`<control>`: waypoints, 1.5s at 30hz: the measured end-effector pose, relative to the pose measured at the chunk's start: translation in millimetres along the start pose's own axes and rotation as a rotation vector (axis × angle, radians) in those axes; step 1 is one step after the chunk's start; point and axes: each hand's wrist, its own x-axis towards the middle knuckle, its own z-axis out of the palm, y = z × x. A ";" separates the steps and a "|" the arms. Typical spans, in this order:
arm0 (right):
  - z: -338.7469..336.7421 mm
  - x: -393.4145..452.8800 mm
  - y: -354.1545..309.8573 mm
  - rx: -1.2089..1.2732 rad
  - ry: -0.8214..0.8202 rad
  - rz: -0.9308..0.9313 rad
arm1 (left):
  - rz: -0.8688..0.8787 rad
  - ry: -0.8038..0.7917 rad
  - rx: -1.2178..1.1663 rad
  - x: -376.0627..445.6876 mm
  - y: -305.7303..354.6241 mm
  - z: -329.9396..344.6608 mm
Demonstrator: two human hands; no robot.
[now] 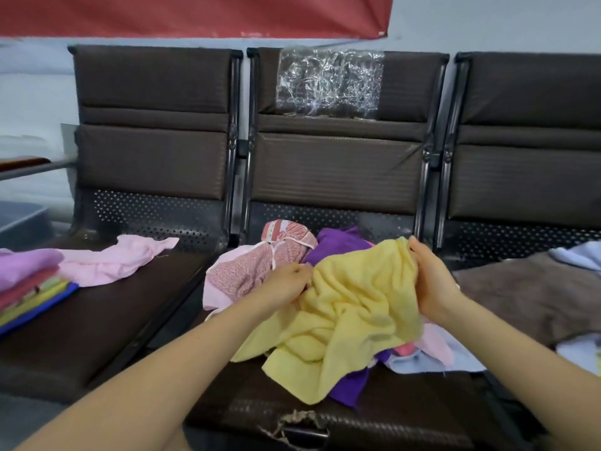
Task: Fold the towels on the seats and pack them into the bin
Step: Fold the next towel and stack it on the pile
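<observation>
Both hands are gripping the yellow towel above the middle seat: the left hand and right hand are pinching its upper edge, likely seeking corners. Folded towels are waiting stacked on the left seat, probably staged for the bin.

Lighting was even, soft, indoor; weak shadows. Glare on plastic sheet upper centre. Slight overall softness, wide-angle bending at frame edges.

both hands gripping yellow towel
</observation>
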 end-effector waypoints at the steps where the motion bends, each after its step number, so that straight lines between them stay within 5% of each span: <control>1: -4.5 1.4 -5.7 0.005 -0.009 -0.023 | -0.008 0.011 0.007 4.0 -1.5 -0.2; 5: -15.3 4.6 -18.8 -0.143 -0.049 -0.071 | -0.076 -0.037 -0.051 11.4 -1.8 1.7; 11: -20.8 8.5 7.2 -1.004 -0.022 -0.044 | 0.044 -0.089 -0.045 10.5 -5.9 9.9; 14: -14.0 6.2 14.2 -1.127 0.004 -0.107 | 0.044 -0.080 -0.150 8.0 0.8 12.0; 19: -14.2 0.1 6.0 -0.613 -0.110 0.117 | -0.078 -0.041 -0.120 -0.5 14.1 15.8; 25: -19.5 -8.7 -28.1 -0.088 0.013 0.019 | -0.096 -0.166 -0.003 -6.8 20.3 21.8; 29: -27.8 -16.7 -43.9 0.073 0.021 -0.124 | 0.069 -0.341 0.094 -10.6 12.4 28.3; 33: -33.3 -18.4 -48.0 0.058 0.031 -0.177 | 0.197 -0.260 0.073 -11.1 13.3 31.2; 39: -43.1 -14.3 -48.7 -0.412 0.123 -0.447 | 0.121 -0.065 -0.575 -6.9 38.4 -13.6; 42: -41.1 -16.1 -44.3 -0.891 0.025 -0.561 | 0.107 -0.002 -0.557 -3.5 33.7 -33.9; 45: -32.2 -16.2 -33.7 -1.138 -0.138 -0.442 | 0.100 0.034 -0.469 -2.7 23.5 -43.0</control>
